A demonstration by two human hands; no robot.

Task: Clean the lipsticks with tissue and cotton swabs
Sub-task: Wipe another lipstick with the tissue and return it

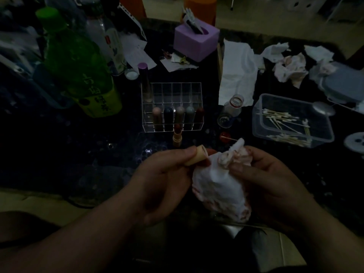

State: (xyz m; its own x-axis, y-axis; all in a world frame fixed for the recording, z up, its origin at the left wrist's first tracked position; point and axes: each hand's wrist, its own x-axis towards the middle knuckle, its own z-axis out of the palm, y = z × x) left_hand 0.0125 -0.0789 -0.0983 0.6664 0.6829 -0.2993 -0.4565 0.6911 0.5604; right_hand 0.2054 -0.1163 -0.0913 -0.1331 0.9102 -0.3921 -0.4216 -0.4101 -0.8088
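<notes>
My left hand [163,174] pinches a beige lipstick cap [197,157] between thumb and fingers, its open end turned toward the tissue. A crumpled white tissue [218,186] with pink stains is gripped in my right hand [267,180], a twisted tip sticking up beside the cap. An uncapped lipstick [176,135] with a dark red bullet stands upright on the dark table, just in front of the clear organizer [171,91]. Several capped lipsticks [178,115] fill the organizer's front row.
A clear tub [325,133] of cotton swabs sits at right, with a small open glass bottle [230,111] and its red cap [225,137] to its left. Used tissues [289,67] lie behind. A purple tissue box [197,42] and a green bottle [78,64] stand at back and left.
</notes>
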